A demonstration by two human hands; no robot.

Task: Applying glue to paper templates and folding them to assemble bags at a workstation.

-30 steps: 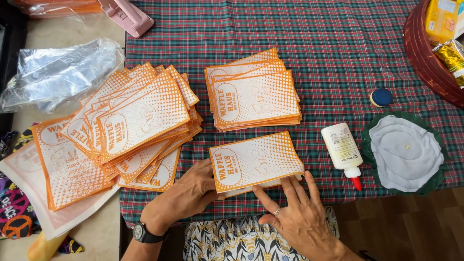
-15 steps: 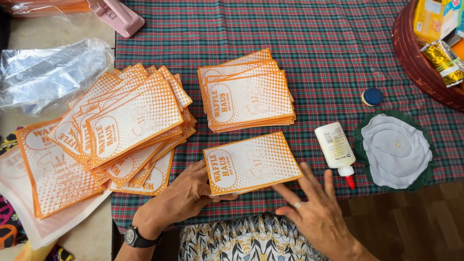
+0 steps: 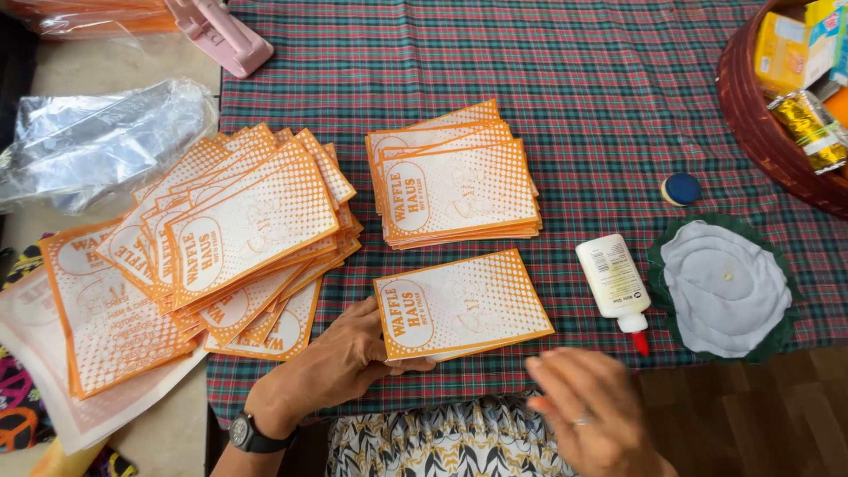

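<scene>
An orange-and-white printed paper bag (image 3: 464, 305) lies flat on the plaid tablecloth (image 3: 574, 79) near the front edge. My left hand (image 3: 340, 358), with a dark wristwatch, holds the bag's left end, fingers on its lower corner. My right hand (image 3: 587, 415) hovers blurred just off the bag's lower right corner, fingers spread and touching nothing. A neat stack of the same bags (image 3: 455, 185) sits just behind it. A large fanned pile of bags (image 3: 234, 234) spreads out to the left.
A white glue bottle with a red tip (image 3: 614, 281) lies right of the bag, beside its blue cap (image 3: 680, 188) and a white round cloth on green felt (image 3: 724, 287). A brown basket (image 3: 760, 124) of packets stands far right. Clear plastic wrap (image 3: 97, 141) and a pink stapler-like tool (image 3: 221, 35) are at left.
My right hand has lifted off the bag's lower edge and drawn back toward me and to the right. My left hand stays on the bag's left end.
</scene>
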